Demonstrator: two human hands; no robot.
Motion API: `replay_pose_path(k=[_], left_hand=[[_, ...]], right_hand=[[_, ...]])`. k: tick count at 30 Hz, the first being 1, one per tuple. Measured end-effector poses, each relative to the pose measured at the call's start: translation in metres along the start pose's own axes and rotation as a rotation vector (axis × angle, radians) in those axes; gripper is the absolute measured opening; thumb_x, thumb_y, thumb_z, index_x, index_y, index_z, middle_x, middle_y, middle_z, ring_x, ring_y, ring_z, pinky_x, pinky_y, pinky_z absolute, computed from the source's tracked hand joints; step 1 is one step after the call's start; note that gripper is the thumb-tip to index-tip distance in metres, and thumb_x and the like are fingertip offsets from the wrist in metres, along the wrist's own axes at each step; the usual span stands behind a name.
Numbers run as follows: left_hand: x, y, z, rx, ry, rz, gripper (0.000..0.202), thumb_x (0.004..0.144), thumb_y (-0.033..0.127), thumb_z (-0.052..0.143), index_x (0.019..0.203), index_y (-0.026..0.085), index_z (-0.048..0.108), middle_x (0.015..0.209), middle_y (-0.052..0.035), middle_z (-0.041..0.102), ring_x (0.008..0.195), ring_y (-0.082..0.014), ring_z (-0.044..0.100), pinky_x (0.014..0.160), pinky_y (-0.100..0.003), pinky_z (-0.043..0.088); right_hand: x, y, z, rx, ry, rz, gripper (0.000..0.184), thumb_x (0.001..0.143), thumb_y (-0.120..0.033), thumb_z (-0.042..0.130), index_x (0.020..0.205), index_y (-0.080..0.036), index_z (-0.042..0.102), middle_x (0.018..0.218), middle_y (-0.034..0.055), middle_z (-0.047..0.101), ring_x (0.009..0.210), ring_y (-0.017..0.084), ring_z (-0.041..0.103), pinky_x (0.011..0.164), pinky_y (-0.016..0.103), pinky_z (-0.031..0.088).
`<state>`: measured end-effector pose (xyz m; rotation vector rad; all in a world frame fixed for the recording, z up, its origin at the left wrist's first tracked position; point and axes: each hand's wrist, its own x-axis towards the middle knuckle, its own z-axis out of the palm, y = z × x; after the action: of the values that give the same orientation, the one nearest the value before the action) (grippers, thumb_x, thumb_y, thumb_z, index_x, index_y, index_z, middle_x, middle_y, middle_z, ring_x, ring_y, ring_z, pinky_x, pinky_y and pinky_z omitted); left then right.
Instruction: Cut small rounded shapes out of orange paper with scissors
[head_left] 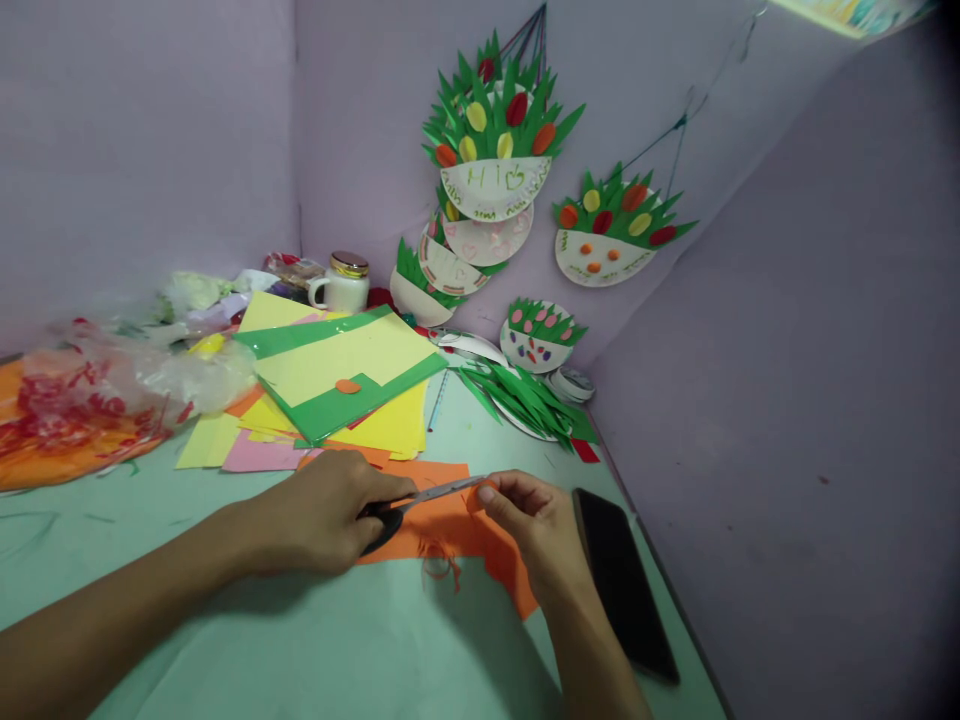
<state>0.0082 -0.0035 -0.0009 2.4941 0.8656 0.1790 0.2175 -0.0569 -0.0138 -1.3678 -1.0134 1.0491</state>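
Orange paper (pixel 450 530) lies flat on the bench (pixel 300 640) under both hands. Left hand (pixel 330 520) is clenched through the scissors (pixel 420 500) handles, blades nearly closed, and right hand (pixel 536 525) pinches a small orange scrap (pixel 474 497) right at the blade tips. Risk as I see it: those fingertips sit so close that a snip could nick them, or the scrap tears crooked. Black phone (pixel 622 580) lies just right of the right hand.

paper stack (pixel 352 385) behind the hands, phone (pixel 622 580) right, mug (pixel 341 285) behind stack
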Motion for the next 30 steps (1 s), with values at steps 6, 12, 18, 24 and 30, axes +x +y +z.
replay_pose_path(k=[6, 12, 18, 24, 30], left_hand=[[-0.002, 0.000, 0.000, -0.016, 0.013, 0.018, 0.010, 0.065, 0.011, 0.039, 0.062, 0.020, 0.035, 0.052, 0.0039, 0.047, 0.049, -0.0104, 0.041, 0.051, -0.022, 0.027], [-0.003, 0.002, -0.005, -0.026, 0.010, 0.017, 0.010, 0.063, 0.010, 0.040, 0.061, 0.019, 0.037, 0.049, 0.0044, 0.041, 0.046, -0.0097, 0.037, 0.049, -0.022, 0.025], [0.000, 0.000, -0.003, -0.130, 0.032, 0.013, 0.014, 0.063, 0.009, 0.040, 0.065, 0.019, 0.050, 0.050, 0.0047, 0.041, 0.048, -0.0092, 0.037, 0.049, -0.022, 0.027], [0.008, -0.001, 0.010, -0.742, 0.215, -0.270, 0.028, 0.073, 0.024, 0.047, 0.099, 0.016, 0.053, 0.063, 0.0029, 0.049, 0.052, -0.0085, 0.043, 0.049, -0.021, 0.039], [0.008, 0.007, 0.015, -0.675, 0.190, -0.250, 0.030, 0.073, 0.035, 0.053, 0.097, 0.017, 0.053, 0.064, 0.0034, 0.051, 0.057, -0.0099, 0.047, 0.054, -0.021, 0.040]], right_hand=[[0.000, 0.001, 0.000, 0.002, -0.013, -0.011, 0.010, 0.058, -0.027, 0.072, 0.057, -0.018, 0.068, 0.055, 0.0000, 0.065, 0.054, 0.012, 0.054, 0.056, 0.025, 0.040], [-0.001, -0.003, -0.001, -0.015, -0.019, 0.028, 0.014, 0.054, -0.029, 0.073, 0.056, -0.016, 0.066, 0.051, -0.0013, 0.061, 0.050, 0.010, 0.050, 0.052, 0.023, 0.037], [0.001, 0.000, -0.002, -0.042, -0.040, 0.035, 0.017, 0.054, -0.031, 0.074, 0.056, -0.016, 0.066, 0.050, -0.0012, 0.060, 0.048, 0.010, 0.048, 0.050, 0.023, 0.034], [0.000, 0.005, 0.002, 0.069, -0.007, 0.055, 0.016, 0.054, -0.027, 0.075, 0.058, -0.016, 0.065, 0.055, 0.0004, 0.062, 0.052, 0.012, 0.051, 0.051, 0.023, 0.037], [-0.003, 0.003, 0.006, 0.182, 0.040, 0.087, 0.016, 0.052, -0.026, 0.076, 0.061, -0.017, 0.067, 0.059, -0.0005, 0.061, 0.055, 0.012, 0.051, 0.055, 0.023, 0.040]])
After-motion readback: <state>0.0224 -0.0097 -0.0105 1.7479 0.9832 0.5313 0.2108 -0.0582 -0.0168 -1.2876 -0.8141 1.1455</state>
